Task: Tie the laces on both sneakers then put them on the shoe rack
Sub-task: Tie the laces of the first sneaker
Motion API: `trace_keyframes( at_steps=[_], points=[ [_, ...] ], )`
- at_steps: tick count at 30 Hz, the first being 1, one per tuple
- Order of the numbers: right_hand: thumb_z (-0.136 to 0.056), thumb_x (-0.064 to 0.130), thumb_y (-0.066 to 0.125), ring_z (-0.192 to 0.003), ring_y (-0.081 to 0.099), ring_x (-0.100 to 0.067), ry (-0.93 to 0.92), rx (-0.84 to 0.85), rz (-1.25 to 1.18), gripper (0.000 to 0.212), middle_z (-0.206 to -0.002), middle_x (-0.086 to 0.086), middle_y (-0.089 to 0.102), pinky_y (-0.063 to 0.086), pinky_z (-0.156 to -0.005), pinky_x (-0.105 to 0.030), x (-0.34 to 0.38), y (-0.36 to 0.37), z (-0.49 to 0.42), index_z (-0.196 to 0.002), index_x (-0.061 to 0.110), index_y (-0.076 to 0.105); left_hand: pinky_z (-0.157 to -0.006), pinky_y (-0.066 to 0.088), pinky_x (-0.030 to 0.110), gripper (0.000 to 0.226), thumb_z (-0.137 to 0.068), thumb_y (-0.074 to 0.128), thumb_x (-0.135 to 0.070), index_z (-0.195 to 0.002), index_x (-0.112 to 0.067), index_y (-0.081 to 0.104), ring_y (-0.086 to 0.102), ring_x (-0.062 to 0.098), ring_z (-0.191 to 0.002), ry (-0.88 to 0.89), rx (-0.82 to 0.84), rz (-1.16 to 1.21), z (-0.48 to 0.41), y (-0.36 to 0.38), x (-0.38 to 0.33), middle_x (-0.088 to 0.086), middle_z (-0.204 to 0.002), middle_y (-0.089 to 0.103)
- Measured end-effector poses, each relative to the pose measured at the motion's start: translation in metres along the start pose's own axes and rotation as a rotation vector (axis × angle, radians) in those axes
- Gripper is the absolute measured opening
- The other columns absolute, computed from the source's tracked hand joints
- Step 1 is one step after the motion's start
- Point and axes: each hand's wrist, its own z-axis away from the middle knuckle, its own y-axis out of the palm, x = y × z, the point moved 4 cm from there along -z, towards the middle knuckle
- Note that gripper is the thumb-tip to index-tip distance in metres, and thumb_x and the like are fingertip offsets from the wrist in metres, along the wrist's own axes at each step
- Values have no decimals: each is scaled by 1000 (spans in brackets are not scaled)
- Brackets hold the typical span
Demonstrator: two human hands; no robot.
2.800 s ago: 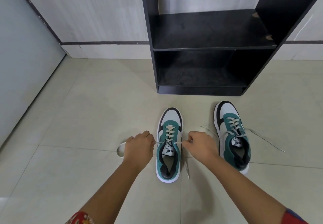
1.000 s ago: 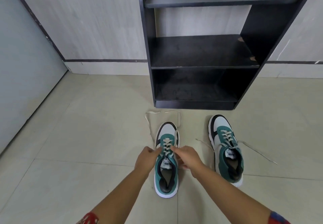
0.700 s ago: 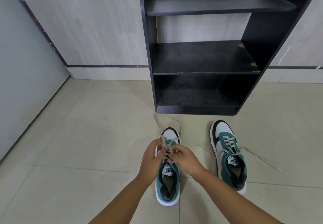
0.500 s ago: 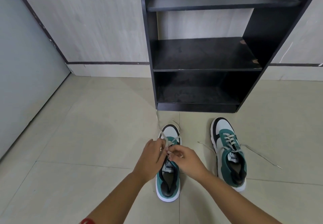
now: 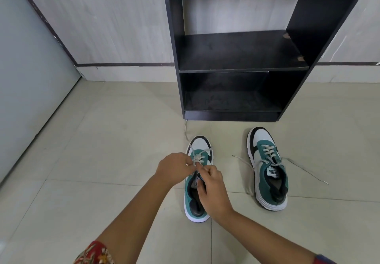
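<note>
Two green, white and black sneakers stand on the tiled floor, toes toward the black shoe rack (image 5: 238,69). The left sneaker (image 5: 197,208) lies under both hands. My left hand (image 5: 172,168) and my right hand (image 5: 212,189) meet over its tongue, each pinching its pale laces (image 5: 199,156). One lace end trails forward to the rack's base. The right sneaker (image 5: 267,173) stands apart to the right, untouched, its loose laces (image 5: 306,170) spread out on the floor to both sides.
The rack's shelves hold nothing visible. A pale panelled wall (image 5: 102,27) runs behind it, and a grey door or panel (image 5: 26,78) closes off the left side. Beige floor tiles (image 5: 102,140) stretch around the shoes.
My hands went from pulling the left sneaker's laces apart sideways to meeting over its tongue. The lace ends now lie forward toward the rack. The right sneaker stayed put.
</note>
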Motion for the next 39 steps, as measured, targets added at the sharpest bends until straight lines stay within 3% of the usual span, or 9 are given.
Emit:
trace_keyframes(
  at_steps=[4,8,11,13,19,26,31,34,39],
  points=[
    [-87,24,63,-107,48,-17,81,-57,-95,17,-101,7,46,39,-92,-13,-6,-8,-11,-100,15,69,-71,46,30,19,-80,53,-36,-79,-27,69,59,18,-81,37,57,109,3,2,3,-2,-87,68],
    [-79,27,72,-114,39,-7,83,-127,-226,21,-116,13,51,21,-91,4,-2,-38,-19,-63,19,61,-63,39,28,37,-91,45,-45,-75,-18,65,57,19,-72,99,-227,-56,9,-15,12,-3,-75,61],
    [-84,26,67,-84,63,-16,195,-128,-499,36,-78,-5,68,44,-87,-20,-2,-80,-24,-57,7,53,-58,35,27,39,-92,48,-42,-67,-15,63,58,22,-63,144,-456,-144,20,-27,16,-1,-69,63],
    [-86,25,65,-54,54,-20,249,-101,-596,39,-53,-5,49,47,-64,-31,-4,-105,-25,-57,9,45,-57,35,26,41,-91,49,-43,-65,-13,62,61,25,-62,114,-527,-144,24,-33,21,1,-68,65],
    [-84,46,57,-61,54,-19,306,-83,315,36,-58,2,56,41,-54,-30,-31,-129,-18,-60,19,51,-53,36,24,58,-91,25,-62,-68,-17,54,53,20,-56,-126,-363,-465,28,-37,50,-1,-62,58],
    [-88,46,48,-96,62,-27,310,253,709,36,-102,-8,67,48,-73,-32,-59,-89,-9,-99,16,65,-54,33,23,59,-94,21,-57,-66,-17,52,56,16,-62,-334,-72,-643,24,-14,76,-3,-62,52],
    [-91,38,46,-114,51,-23,96,295,482,34,-120,-3,61,43,-91,-34,-38,-60,-17,-118,21,59,-99,43,36,35,-92,44,-29,-126,-31,53,51,18,-121,57,-64,-45,16,16,54,-7,-133,55],
    [-87,37,56,-108,55,-17,124,218,116,31,-114,3,63,45,-91,-31,-17,-44,-21,-115,23,61,-100,42,34,37,-89,52,-19,-124,-32,54,51,13,-118,128,-71,204,13,29,41,-12,-130,56],
    [-83,31,65,-83,63,-13,242,116,54,17,-90,6,70,52,-78,-27,-19,-35,-26,-97,24,68,-76,40,22,28,-88,60,-20,-116,-22,58,60,17,-95,-3,-90,385,9,39,43,0,-105,64]
  ],
)
